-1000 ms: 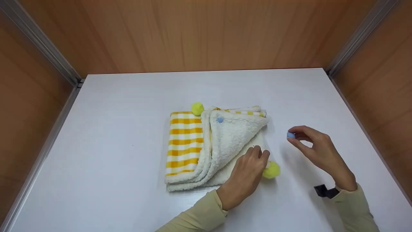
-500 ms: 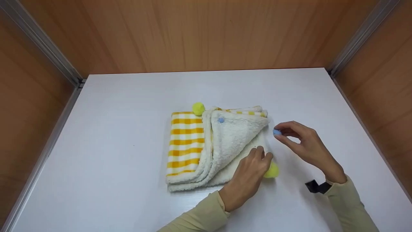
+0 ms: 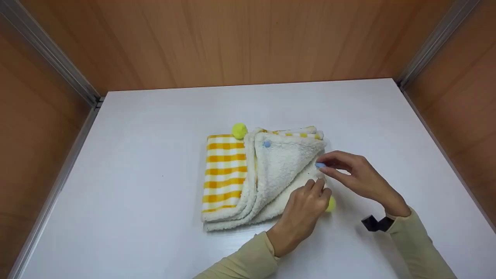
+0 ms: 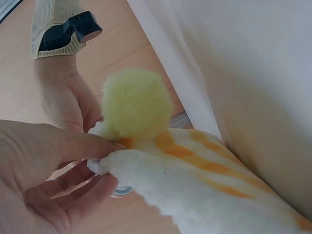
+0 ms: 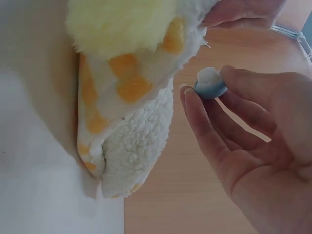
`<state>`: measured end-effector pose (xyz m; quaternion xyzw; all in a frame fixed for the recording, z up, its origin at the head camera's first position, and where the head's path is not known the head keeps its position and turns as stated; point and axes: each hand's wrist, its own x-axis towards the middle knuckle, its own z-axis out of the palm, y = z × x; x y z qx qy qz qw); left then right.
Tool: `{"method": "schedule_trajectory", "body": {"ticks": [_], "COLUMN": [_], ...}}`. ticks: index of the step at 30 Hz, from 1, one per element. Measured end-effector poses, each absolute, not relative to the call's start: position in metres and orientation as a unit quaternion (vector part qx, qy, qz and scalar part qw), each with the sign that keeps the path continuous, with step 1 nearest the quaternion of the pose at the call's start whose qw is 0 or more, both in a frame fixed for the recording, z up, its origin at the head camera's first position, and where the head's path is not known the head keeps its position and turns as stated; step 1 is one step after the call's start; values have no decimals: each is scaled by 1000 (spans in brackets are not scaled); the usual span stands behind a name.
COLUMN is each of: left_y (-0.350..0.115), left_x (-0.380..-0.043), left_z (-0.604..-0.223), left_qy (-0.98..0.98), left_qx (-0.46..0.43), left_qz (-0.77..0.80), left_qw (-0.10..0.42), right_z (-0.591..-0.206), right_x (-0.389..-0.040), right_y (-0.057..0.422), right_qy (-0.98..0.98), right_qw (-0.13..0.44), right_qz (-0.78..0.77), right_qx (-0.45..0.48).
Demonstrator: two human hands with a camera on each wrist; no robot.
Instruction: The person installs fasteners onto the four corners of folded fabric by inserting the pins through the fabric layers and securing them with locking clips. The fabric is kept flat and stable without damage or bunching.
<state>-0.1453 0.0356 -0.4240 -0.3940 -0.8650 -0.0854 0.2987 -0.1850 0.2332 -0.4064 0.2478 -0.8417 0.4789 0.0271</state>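
A folded blanket [image 3: 224, 170], yellow-and-white checked on one side and white fleece on the other, lies mid-table. My left hand [image 3: 300, 211] pinches its lifted right corner beside a yellow pompom [image 4: 136, 102]. Between right thumb and fingertips, my right hand [image 3: 360, 176] holds a small blue button-like piece [image 5: 210, 89] with a white inner part. In the right wrist view this piece is close to the raised fleece edge, apart from it. A similar blue round piece [image 3: 267, 143] sits on the turned-over fleece flap.
Another yellow pompom [image 3: 240, 131] lies at the blanket's top edge. The white table [image 3: 135, 155] is bounded by a wooden back panel [image 3: 248, 42] and wooden side panels. A black wrist camera [image 3: 375, 223] is strapped below my right hand.
My right hand has moved left with the blue button-like piece, from beside the blanket to just above its right edge. My left hand has shifted slightly right, still pinching the corner.
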Motion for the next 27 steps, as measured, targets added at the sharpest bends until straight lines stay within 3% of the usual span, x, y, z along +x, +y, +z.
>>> {"method": "schedule_trajectory", "body": {"ticks": [12,27], "left_y": [41,41], "left_x": [-142,-140], "left_z": [-430,-431], "left_qy": [-849,-853], "left_qx": [-383,-380], "left_qz": [-46,-46], "left_qw": [360,354], "right_z": [-407,-406], "right_x": [-182,-181], "right_y": [235,239], "right_qy": [-826,-817], "right_qw": [-26,-35], "right_qz": [483,501], "right_qx": [290,283]}}
